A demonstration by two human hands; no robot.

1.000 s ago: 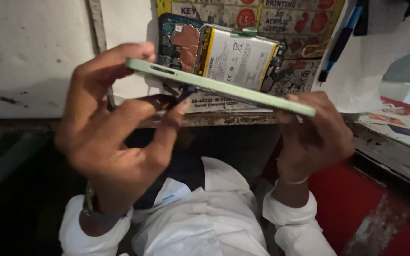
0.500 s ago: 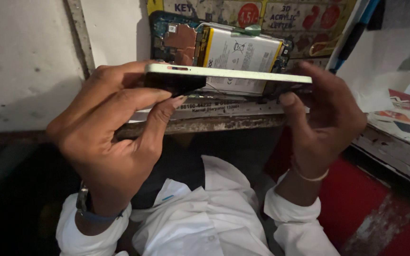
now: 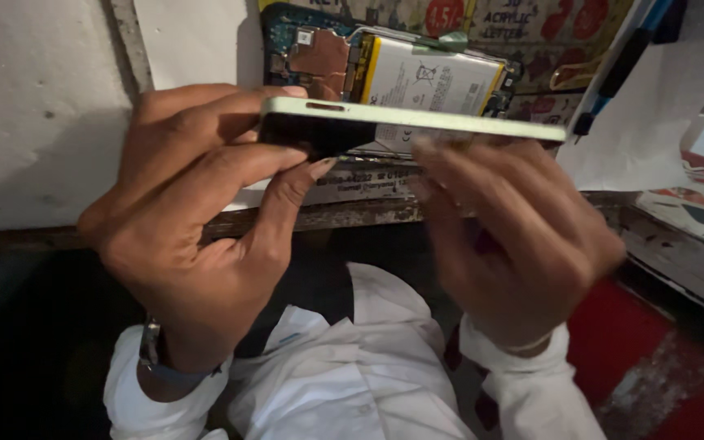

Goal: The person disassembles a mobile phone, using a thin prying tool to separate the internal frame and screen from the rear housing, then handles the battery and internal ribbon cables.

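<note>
your left hand [image 3: 197,236] and right hand [image 3: 515,244] are both clamped on a thin pale green phone [image 3: 417,122], held edge-on and level, near an opened phone [image 3: 401,73] on the far wall.

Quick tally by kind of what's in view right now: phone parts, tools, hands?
Pale green phone cover, held edge-on: 1
Opened phone with battery showing: 1
Blue pen: 1
Hands, left hand and right hand: 2
Total: 5
</note>
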